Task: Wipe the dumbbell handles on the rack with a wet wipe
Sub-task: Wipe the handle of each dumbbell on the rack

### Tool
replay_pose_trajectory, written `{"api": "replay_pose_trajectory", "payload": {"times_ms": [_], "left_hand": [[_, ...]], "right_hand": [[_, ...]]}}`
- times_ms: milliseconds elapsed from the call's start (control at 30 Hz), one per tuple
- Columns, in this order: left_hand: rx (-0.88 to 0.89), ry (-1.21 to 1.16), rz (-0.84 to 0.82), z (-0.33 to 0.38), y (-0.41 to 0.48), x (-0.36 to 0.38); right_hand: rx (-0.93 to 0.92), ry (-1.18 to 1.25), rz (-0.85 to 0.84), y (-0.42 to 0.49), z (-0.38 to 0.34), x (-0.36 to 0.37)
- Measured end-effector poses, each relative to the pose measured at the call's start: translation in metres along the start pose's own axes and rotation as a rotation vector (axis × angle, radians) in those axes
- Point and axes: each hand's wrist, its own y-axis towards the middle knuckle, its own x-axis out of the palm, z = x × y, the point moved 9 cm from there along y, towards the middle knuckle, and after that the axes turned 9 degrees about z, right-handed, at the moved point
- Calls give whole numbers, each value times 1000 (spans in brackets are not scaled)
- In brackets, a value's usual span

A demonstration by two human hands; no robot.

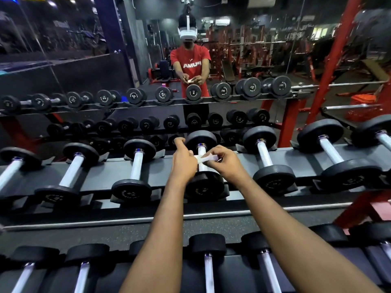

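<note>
Handle (pixel 201 148) partly behind wet wipe (pixel 206 159)

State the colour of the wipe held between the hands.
White; the head view shows the wet wipe pinched between the left hand and right hand.

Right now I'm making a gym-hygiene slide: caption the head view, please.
Left hand and right hand pinch a wet wipe across a dumbbell handle on the rack.
</note>
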Motion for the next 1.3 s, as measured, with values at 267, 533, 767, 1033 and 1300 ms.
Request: {"api": "replay_pose_trajectory", "payload": {"times_ms": [267, 533, 767, 1033, 1300], "left_hand": [[-168, 193, 61, -58, -17, 9], [-340, 97, 131, -78, -34, 28], [-270, 161, 172, -78, -31, 26], [-269, 197, 175, -80, -31, 27], [-249, 213, 168, -80, -30, 27]], "right_hand": [[-256, -513, -83, 24, 9, 15], [-493, -831, -684, 24, 23, 52], [-453, -972, -699, 49, 29, 49], [-331, -911, -793, 49, 38, 57], [-394, -1030, -790, 43, 34, 58]]}}
